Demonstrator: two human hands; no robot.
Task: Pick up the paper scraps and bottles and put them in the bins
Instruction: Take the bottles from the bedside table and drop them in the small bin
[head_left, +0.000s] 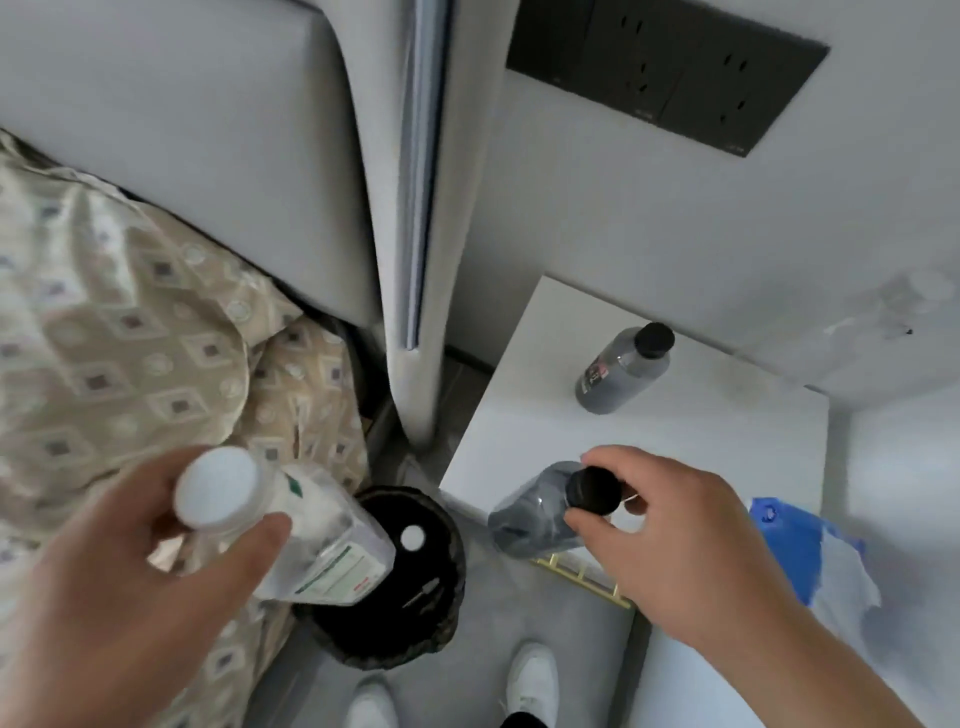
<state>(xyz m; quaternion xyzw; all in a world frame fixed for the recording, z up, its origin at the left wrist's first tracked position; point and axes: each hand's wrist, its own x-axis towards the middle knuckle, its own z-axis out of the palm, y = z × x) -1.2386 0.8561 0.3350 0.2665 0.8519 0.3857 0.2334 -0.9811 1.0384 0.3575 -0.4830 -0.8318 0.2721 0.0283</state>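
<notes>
My left hand (130, 582) grips a clear bottle with a white cap (311, 540), tilted above a round black bin (441, 587) on the floor. Inside the bin lie a white disc and a small dark item. My right hand (670, 540) holds a grey bottle with a black cap (530, 514) by its neck, just off the front left corner of the white bedside table (675, 436). A second grey bottle with a black cap (621, 371) stands upright on the table near the wall.
A bed with a patterned beige cover (130, 353) and grey padded headboard (208, 145) fills the left. A blue and white bag (815, 561) sits right of the table. Dark wall sockets (670, 67) are above. My white shoes (530, 680) stand on the grey floor.
</notes>
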